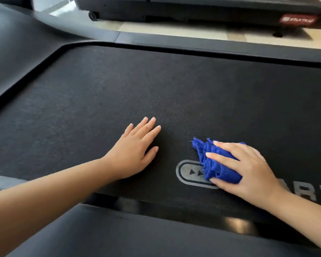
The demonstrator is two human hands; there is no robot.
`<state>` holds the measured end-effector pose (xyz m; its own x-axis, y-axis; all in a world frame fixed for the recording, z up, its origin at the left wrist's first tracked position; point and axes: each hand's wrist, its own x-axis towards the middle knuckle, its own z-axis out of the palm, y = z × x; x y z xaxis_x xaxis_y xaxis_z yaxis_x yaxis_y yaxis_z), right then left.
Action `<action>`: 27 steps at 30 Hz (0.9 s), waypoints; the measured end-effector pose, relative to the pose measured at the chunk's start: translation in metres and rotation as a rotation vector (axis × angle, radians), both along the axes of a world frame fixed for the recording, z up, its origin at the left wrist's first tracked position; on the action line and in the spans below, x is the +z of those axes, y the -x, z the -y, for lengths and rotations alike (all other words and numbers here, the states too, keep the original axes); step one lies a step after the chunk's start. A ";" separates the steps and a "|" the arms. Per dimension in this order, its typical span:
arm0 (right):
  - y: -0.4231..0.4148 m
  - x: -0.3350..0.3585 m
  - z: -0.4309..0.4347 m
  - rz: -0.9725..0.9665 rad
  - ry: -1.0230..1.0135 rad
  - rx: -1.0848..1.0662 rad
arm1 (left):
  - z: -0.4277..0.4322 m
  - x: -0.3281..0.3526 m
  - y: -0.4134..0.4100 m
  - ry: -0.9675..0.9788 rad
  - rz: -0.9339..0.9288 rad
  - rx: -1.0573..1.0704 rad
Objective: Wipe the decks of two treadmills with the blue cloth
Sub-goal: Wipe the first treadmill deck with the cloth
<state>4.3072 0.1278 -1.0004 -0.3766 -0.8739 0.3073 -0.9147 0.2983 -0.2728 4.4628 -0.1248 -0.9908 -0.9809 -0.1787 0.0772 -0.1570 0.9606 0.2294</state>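
A black treadmill deck [156, 86] fills most of the head view. My right hand [246, 169] grips a bunched blue cloth [213, 162] and presses it on the belt, over a grey oval logo with arrows [188, 173]. My left hand [135, 151] lies flat on the belt to the left of the cloth, fingers straight and together, holding nothing. A second treadmill [193, 10] stands across the floor at the top of the view.
Dark side rails [193, 42] border the belt at the far side, and another rail [119, 236] runs along the near side. A curved motor cover [17, 58] rises at the left. Light floor [174, 28] separates the two machines.
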 end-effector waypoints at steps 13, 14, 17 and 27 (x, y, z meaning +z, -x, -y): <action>-0.002 -0.002 -0.033 -0.140 0.003 -0.006 | -0.074 -0.001 0.043 0.005 0.009 -0.187; -0.004 -0.002 -0.039 -0.127 0.005 -0.009 | -0.076 -0.003 0.041 0.012 -0.006 -0.209; -0.010 -0.003 -0.048 -0.011 -0.005 -0.006 | -0.080 -0.009 0.037 0.022 -0.052 -0.272; -0.004 0.000 -0.028 0.015 -0.105 -0.043 | -0.066 -0.011 0.038 -0.117 -0.027 -0.242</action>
<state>4.3109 0.1560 -1.0008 -0.4182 -0.8840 0.2090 -0.8965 0.3646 -0.2518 4.4249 -0.0592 -1.0017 -0.9940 0.0511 0.0970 0.0815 0.9362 0.3419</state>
